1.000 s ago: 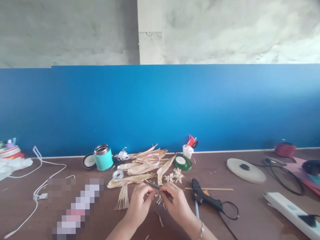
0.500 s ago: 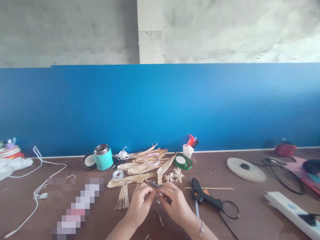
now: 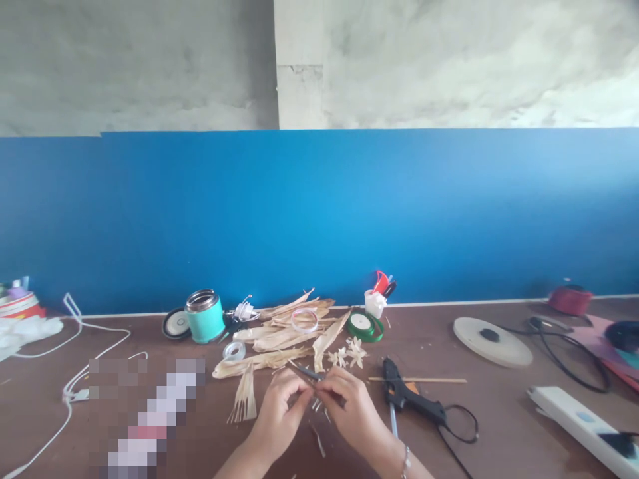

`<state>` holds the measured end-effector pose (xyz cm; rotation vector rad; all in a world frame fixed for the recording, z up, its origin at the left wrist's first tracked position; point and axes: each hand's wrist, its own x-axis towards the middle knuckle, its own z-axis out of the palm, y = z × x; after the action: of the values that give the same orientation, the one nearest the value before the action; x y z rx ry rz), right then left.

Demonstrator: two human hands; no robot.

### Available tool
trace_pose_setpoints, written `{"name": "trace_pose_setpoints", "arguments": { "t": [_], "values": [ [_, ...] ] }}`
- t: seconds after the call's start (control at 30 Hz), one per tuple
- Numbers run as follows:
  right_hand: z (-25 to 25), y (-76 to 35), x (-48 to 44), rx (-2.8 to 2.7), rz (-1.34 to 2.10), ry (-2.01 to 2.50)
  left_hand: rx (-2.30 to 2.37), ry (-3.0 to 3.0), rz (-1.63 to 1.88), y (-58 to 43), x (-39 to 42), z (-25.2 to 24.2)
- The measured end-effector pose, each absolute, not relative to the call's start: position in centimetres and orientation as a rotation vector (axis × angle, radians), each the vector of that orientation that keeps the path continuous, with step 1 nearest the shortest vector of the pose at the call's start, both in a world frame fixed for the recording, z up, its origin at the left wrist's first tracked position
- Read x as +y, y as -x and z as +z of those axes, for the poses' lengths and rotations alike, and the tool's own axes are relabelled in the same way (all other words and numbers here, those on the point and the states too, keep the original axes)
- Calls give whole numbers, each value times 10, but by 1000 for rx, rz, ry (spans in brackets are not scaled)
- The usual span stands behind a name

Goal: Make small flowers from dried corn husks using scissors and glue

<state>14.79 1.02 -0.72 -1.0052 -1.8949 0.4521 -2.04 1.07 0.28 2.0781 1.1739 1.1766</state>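
Note:
My left hand (image 3: 280, 414) is closed, thumb and fingertips pinched on something small that I cannot make out. Close beside it, my right hand (image 3: 355, 411) is closed around dark scissors (image 3: 304, 371), whose blades point up and left past the left fingertips; their handles are mostly hidden. Small pale scraps (image 3: 317, 442) lie under and in front of the hands. Dried corn husks (image 3: 284, 336) are heaped beyond them, with a fringed husk piece (image 3: 244, 398) on the left. Pale husk flowers (image 3: 355, 352) rest behind my right hand.
A black glue gun (image 3: 412, 399) and a thin wooden stick (image 3: 424, 380) lie right of my hands. Farther back stand a green ribbon spool (image 3: 361, 323), a white cup (image 3: 374, 303) and a teal container (image 3: 206, 320). At right is a white power strip (image 3: 582, 426).
Both hands stay together in nearly the same place, their fingers shifting slightly around the scissors. A few more pale slivers show below the fingertips.

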Motion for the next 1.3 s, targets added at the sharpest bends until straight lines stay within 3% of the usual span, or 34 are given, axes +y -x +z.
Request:
{"name": "trace_pose_setpoints", "arguments": {
  "t": [0.97,1.3],
  "values": [
    [-3,-149,8,-1975,387,1055,1204,-1885,1121,16,10,0],
    [-5,-147,6,-2011,300,1041,1121,-1364,955,14,15,8]
  ]
}}
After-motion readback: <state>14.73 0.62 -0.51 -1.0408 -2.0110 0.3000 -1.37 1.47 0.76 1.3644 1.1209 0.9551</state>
